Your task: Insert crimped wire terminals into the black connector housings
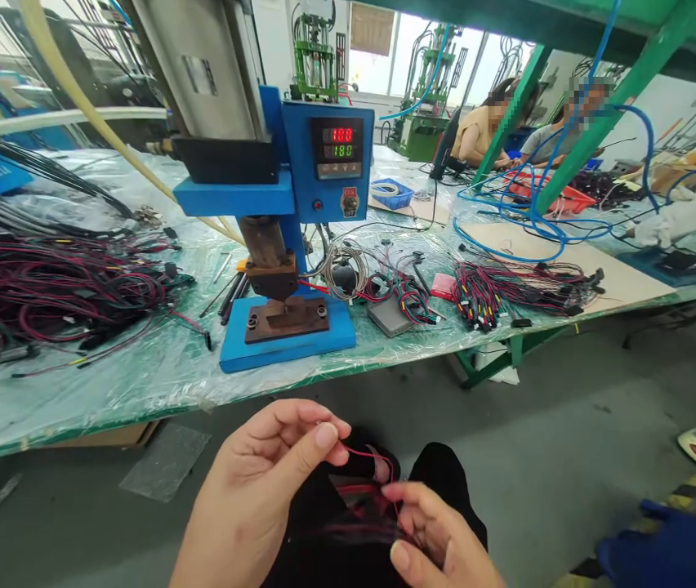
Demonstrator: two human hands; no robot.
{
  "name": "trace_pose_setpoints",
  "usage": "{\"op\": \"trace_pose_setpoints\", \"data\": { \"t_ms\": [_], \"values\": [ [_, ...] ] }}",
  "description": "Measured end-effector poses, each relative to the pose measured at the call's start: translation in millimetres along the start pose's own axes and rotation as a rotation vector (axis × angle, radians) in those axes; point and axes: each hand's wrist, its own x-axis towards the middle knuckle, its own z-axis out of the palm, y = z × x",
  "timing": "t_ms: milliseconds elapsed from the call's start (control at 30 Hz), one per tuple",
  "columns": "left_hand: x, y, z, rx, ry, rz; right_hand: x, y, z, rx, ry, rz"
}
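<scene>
Two hands are closest, held low over the legs. On the left hand, the thumb and a finger are pinching a thin red wire. It bends down from there to the right hand, where the fingers are curled. I can't tell if they pinch it too. More wires are under the hands, but they are a blur.

The red wire is thin, so it could slip out if the pinch gets weak. It could also catch on the other wires and make a knot, and a hard tug might hurt it. The table has a big pile of wires by its edge, and a sleeve might drag some off.

On the blue press, a small screen has green numbers that say 180. Red ones above look like 180 too. If they tell heat, a finger touching hot metal could get burned. Under the switch it says OFF. I can't read any brand.
</scene>
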Motion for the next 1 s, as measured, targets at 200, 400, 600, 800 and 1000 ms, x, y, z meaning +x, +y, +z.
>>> {"op": "trace_pose_setpoints", "data": {
  "t_ms": [200,400,600,800,1000],
  "values": [
    [-1,4,1.9,-0.089,-0.167,-0.175,21,-13,6,0.689,-0.112,0.233],
    [1,0,-4.9,-0.120,-0.314,-0.327,30,-30,6,1.080,-0.261,0.199],
    [0,-13,2.4,0.076,-0.397,-0.349,36,-43,9,0.916,-0.391,0.016],
    [-3,-11,11.9,0.425,-0.279,-0.046,28,-59,24,0.454,-0.230,-0.004],
    [-1,-10,5.2,0.429,-0.324,-0.022,20,-67,30,0.443,-0.200,0.063]
  ]
}}
